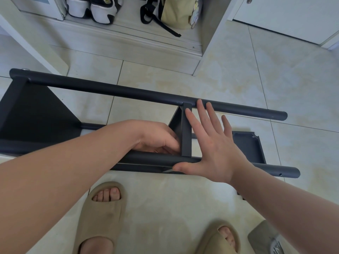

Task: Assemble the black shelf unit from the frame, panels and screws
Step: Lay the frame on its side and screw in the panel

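The black shelf frame lies on its side on the tiled floor, with a far tube (128,91) and a near tube (275,169) running left to right. One panel (31,114) is fixed at the left end. A second panel (186,129) stands edge-on between the tubes at the middle. My right hand (214,143) is spread flat against that panel's right face, fingers straight, thumb on the near tube. My left hand (156,136) is curled against the panel's left side, just above the near tube; its fingertips are hidden. A loose panel (247,145) lies flat on the floor at the right.
My feet in beige slippers (102,213) stand just in front of the frame. A white cabinet base with shoes (91,8) and a beige bag (176,13) stands beyond it. A grey object (264,239) lies at the bottom right.
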`<move>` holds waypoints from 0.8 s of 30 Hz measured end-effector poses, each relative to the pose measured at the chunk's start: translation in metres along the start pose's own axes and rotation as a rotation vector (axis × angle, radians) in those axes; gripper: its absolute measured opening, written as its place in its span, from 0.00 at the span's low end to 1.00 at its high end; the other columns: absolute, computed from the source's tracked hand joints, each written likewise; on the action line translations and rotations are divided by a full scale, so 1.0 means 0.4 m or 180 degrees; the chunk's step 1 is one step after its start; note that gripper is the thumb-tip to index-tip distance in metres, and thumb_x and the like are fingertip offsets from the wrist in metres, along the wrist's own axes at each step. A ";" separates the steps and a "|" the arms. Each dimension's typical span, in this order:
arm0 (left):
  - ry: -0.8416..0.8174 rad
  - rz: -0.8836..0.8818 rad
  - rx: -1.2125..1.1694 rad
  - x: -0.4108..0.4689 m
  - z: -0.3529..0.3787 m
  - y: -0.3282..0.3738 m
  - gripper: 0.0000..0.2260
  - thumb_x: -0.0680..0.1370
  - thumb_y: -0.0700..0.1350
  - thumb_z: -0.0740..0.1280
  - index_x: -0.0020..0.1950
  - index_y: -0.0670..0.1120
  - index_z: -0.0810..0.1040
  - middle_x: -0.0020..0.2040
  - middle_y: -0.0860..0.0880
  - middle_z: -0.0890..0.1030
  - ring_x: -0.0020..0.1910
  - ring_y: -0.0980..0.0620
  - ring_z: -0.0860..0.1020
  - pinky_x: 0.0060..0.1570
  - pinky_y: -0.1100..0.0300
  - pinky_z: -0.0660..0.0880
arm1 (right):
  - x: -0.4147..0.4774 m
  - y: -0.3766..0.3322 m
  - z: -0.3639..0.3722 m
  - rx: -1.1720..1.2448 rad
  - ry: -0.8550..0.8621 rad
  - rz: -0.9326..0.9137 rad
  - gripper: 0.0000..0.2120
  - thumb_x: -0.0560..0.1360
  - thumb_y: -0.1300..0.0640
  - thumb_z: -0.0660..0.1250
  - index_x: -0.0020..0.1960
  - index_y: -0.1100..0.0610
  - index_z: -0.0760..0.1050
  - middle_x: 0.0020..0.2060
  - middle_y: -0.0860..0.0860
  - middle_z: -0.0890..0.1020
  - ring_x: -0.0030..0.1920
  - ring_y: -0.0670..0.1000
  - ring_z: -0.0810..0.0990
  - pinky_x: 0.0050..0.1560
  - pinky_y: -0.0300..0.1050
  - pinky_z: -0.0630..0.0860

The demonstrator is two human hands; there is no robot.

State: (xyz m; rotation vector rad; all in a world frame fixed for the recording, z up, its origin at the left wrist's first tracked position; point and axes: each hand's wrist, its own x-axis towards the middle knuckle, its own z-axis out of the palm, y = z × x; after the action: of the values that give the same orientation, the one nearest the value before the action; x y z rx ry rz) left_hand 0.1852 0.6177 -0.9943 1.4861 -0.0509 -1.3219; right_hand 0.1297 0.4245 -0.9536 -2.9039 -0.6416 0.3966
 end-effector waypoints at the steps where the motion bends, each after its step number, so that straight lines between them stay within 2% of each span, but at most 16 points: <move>1: -0.0004 0.0024 -0.0013 0.000 0.000 -0.002 0.05 0.75 0.35 0.70 0.46 0.41 0.85 0.46 0.42 0.85 0.44 0.47 0.84 0.51 0.55 0.78 | 0.000 0.000 0.000 0.0004 -0.0003 -0.0001 0.59 0.63 0.16 0.53 0.81 0.45 0.32 0.78 0.46 0.28 0.78 0.50 0.27 0.78 0.65 0.38; 6: -0.0116 0.0013 -0.0138 -0.006 -0.008 0.002 0.09 0.75 0.33 0.69 0.41 0.43 0.87 0.44 0.42 0.85 0.41 0.49 0.84 0.48 0.58 0.81 | 0.000 0.000 -0.002 0.0015 -0.0006 0.0002 0.59 0.63 0.16 0.53 0.80 0.45 0.31 0.78 0.46 0.28 0.78 0.50 0.27 0.78 0.65 0.37; 9: -0.0228 -0.0055 -0.0223 -0.009 -0.004 0.006 0.06 0.73 0.36 0.70 0.44 0.43 0.87 0.49 0.40 0.85 0.49 0.45 0.84 0.60 0.50 0.78 | -0.001 -0.001 -0.002 -0.0004 -0.0004 -0.0002 0.59 0.63 0.16 0.53 0.81 0.45 0.32 0.79 0.46 0.29 0.78 0.50 0.27 0.78 0.66 0.38; 10: -0.0214 -0.0051 -0.0203 -0.008 -0.002 0.006 0.06 0.73 0.37 0.70 0.45 0.42 0.87 0.50 0.40 0.85 0.50 0.44 0.83 0.61 0.50 0.78 | -0.001 -0.001 -0.002 -0.0010 -0.0003 0.0000 0.59 0.63 0.16 0.53 0.81 0.45 0.32 0.79 0.47 0.29 0.78 0.50 0.27 0.78 0.66 0.39; 13: -0.0089 0.0002 -0.0041 -0.004 0.002 0.004 0.05 0.76 0.35 0.69 0.47 0.41 0.84 0.44 0.44 0.85 0.42 0.49 0.83 0.47 0.58 0.80 | 0.000 -0.001 -0.003 -0.0014 -0.0006 0.0001 0.59 0.63 0.16 0.53 0.81 0.46 0.32 0.79 0.47 0.29 0.78 0.50 0.27 0.78 0.66 0.39; 14: -0.0069 0.0011 -0.0019 -0.005 0.002 0.004 0.06 0.76 0.34 0.68 0.47 0.41 0.83 0.43 0.44 0.85 0.40 0.50 0.83 0.46 0.58 0.79 | -0.001 -0.001 -0.003 -0.0012 -0.0008 0.0001 0.59 0.63 0.16 0.53 0.81 0.46 0.32 0.79 0.47 0.29 0.78 0.50 0.27 0.78 0.66 0.39; 16: -0.0051 0.0026 -0.0043 -0.006 0.001 0.004 0.06 0.77 0.33 0.67 0.48 0.40 0.83 0.44 0.42 0.84 0.41 0.49 0.83 0.48 0.57 0.79 | -0.001 -0.001 -0.003 -0.0008 -0.0016 0.0000 0.59 0.63 0.16 0.53 0.81 0.45 0.32 0.79 0.47 0.29 0.78 0.50 0.27 0.78 0.66 0.39; 20: -0.0055 0.0049 -0.0171 -0.012 -0.002 0.007 0.08 0.76 0.31 0.67 0.44 0.41 0.85 0.43 0.44 0.85 0.40 0.50 0.83 0.45 0.59 0.80 | -0.001 -0.001 -0.003 0.0014 -0.0005 -0.0003 0.59 0.63 0.16 0.53 0.81 0.45 0.32 0.79 0.47 0.29 0.78 0.50 0.27 0.78 0.65 0.38; 22: -0.0108 -0.0005 -0.0242 -0.012 0.000 0.008 0.09 0.76 0.32 0.66 0.45 0.41 0.86 0.47 0.42 0.85 0.44 0.48 0.84 0.50 0.57 0.80 | -0.001 -0.001 -0.003 0.0004 -0.0012 -0.0001 0.59 0.63 0.16 0.53 0.81 0.45 0.32 0.79 0.47 0.29 0.78 0.50 0.27 0.78 0.66 0.39; 24: -0.0081 -0.0022 -0.0117 -0.011 0.002 0.008 0.08 0.77 0.34 0.66 0.49 0.41 0.85 0.48 0.43 0.86 0.44 0.49 0.84 0.48 0.58 0.80 | -0.001 -0.002 -0.003 -0.0008 -0.0023 0.0004 0.59 0.63 0.16 0.52 0.81 0.45 0.32 0.79 0.47 0.29 0.78 0.50 0.27 0.78 0.66 0.39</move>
State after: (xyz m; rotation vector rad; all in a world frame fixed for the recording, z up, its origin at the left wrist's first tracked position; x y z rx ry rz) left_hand 0.1850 0.6188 -0.9887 1.4398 -0.0379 -1.3406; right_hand 0.1295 0.4248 -0.9523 -2.9067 -0.6420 0.4070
